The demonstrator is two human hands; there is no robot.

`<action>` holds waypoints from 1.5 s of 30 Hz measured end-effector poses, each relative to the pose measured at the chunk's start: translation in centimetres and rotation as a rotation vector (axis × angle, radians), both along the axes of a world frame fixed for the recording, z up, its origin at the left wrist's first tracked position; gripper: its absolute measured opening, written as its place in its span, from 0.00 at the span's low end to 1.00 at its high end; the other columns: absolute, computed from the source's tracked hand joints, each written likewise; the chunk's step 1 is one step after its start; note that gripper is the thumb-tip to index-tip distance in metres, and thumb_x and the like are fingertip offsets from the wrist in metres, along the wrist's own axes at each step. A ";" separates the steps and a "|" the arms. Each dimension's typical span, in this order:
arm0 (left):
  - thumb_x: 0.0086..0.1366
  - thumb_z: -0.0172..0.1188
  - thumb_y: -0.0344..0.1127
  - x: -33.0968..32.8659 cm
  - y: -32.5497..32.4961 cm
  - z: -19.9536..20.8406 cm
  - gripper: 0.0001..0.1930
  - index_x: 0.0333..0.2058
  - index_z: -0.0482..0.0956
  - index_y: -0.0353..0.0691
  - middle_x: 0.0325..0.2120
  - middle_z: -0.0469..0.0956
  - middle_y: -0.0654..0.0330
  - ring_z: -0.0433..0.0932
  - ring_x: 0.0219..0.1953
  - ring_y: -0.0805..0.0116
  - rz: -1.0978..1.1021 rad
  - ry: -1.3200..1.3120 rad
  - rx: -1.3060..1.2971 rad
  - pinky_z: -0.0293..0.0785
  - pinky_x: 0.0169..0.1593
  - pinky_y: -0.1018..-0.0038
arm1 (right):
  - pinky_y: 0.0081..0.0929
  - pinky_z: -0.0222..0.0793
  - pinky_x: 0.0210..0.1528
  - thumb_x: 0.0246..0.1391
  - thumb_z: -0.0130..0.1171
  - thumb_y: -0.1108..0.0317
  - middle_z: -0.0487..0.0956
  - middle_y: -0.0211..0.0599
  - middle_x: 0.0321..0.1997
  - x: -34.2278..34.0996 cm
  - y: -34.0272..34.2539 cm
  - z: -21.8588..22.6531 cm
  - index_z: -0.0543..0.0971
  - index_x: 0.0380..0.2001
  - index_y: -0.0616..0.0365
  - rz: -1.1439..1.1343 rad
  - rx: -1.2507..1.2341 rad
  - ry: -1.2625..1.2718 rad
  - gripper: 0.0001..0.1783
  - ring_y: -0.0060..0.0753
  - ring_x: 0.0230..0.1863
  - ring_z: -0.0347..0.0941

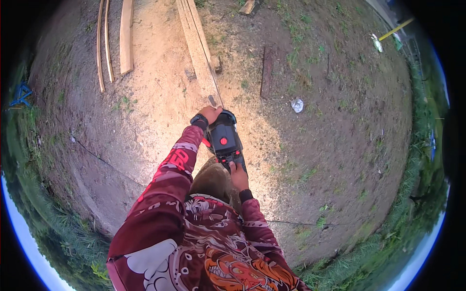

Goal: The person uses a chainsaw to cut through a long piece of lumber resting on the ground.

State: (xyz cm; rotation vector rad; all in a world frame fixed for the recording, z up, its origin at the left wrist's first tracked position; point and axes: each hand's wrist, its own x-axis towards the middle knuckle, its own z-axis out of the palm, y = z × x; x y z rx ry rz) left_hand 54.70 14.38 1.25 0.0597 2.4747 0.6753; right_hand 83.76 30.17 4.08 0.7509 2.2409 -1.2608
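Observation:
In front of my legs I hold a black chainsaw (224,137) with a red round cap and small red parts on its body. My left hand (211,114), with a dark watch at the wrist, is closed on its front handle. Lower down, my right hand (238,176) is wrapped round the rear handle. The saw's narrow bar (216,92) points away from me, along the near end of a long wooden plank (196,43). A dark lengthwise line splits the plank from a narrower strip on its right. Whether the bar touches the wood I cannot tell.
Pale sawdust (155,97) covers the ground round the plank. Beyond on the left lie a board (126,39) and two thin strips (108,43). A short wood piece (248,7) lies far ahead, a crumpled silvery scrap (297,105) to the right. A thin dark line (109,164) crosses the ground.

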 end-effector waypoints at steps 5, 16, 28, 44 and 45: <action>0.69 0.43 0.66 3.6 0.3 0.8 0.38 0.37 0.86 0.32 0.37 0.83 0.36 0.82 0.44 0.38 -0.026 0.009 -0.007 0.76 0.52 0.53 | 0.60 0.70 0.52 0.68 0.40 0.37 0.80 0.69 0.44 2.8 0.7 1.3 0.75 0.50 0.61 0.030 0.033 -0.040 0.35 0.74 0.49 0.75; 0.69 0.42 0.66 11.2 1.4 0.1 0.39 0.37 0.86 0.31 0.36 0.83 0.37 0.82 0.43 0.38 -0.018 -0.018 0.032 0.75 0.52 0.52 | 0.59 0.70 0.52 0.69 0.40 0.38 0.80 0.69 0.44 10.4 1.6 1.7 0.74 0.49 0.61 0.024 0.010 -0.049 0.34 0.75 0.49 0.75; 0.69 0.42 0.65 10.3 1.4 0.7 0.39 0.36 0.86 0.31 0.35 0.83 0.36 0.82 0.44 0.37 -0.031 -0.046 0.020 0.75 0.53 0.53 | 0.64 0.68 0.52 0.67 0.39 0.36 0.79 0.74 0.43 10.1 2.1 1.0 0.73 0.50 0.60 0.047 -0.038 -0.012 0.35 0.77 0.49 0.75; 0.69 0.41 0.65 2.0 -0.3 -0.1 0.39 0.39 0.85 0.29 0.39 0.83 0.35 0.81 0.46 0.36 -0.071 -0.055 0.027 0.74 0.54 0.53 | 0.61 0.70 0.48 0.69 0.39 0.38 0.80 0.69 0.40 2.4 -0.3 2.8 0.76 0.45 0.62 0.045 0.091 -0.042 0.34 0.74 0.45 0.76; 0.70 0.42 0.64 3.1 -0.6 -0.2 0.38 0.38 0.85 0.29 0.38 0.83 0.35 0.81 0.45 0.36 -0.042 -0.066 0.050 0.74 0.54 0.52 | 0.61 0.70 0.48 0.69 0.39 0.39 0.80 0.69 0.40 2.9 -0.4 3.1 0.76 0.45 0.62 0.041 0.085 -0.046 0.34 0.73 0.45 0.76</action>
